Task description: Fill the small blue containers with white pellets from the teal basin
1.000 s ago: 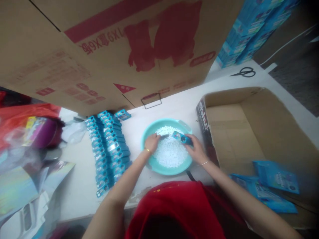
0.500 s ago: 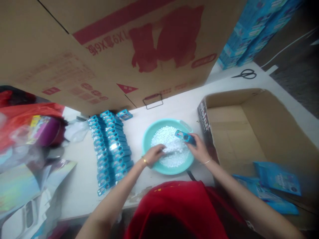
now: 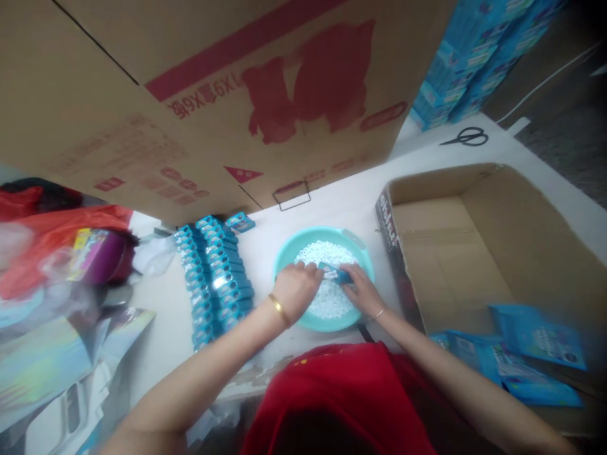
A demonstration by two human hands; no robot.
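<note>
My right hand [image 3: 364,289] grips a small blue box [image 3: 342,276] over the turquoise basin [image 3: 281,253]. White pieces show at the box's left end. My left hand [image 3: 296,289] is closed, back of the hand up, with its fingertips against or very near that end. What it holds, if anything, is hidden. Below both hands, small white pellets [image 3: 332,304] fill the bottom of the basin. To the left stand two long rows of similar blue boxes [image 3: 227,268], and one more blue box [image 3: 240,222] lies at their far end.
A big cardboard carton [image 3: 199,145] stands along the back. On the right is an open cardboard box [image 3: 446,253] with blue pouches [image 3: 540,338] in it. Scissors [image 3: 467,136] lie behind it, near stacked blue packs [image 3: 441,95]. Bags and wrappers [image 3: 42,360] crowd the left side.
My left hand has risen out of the pellets to the end of the blue box. My right hand has brought the box slightly left and down to meet it.
</note>
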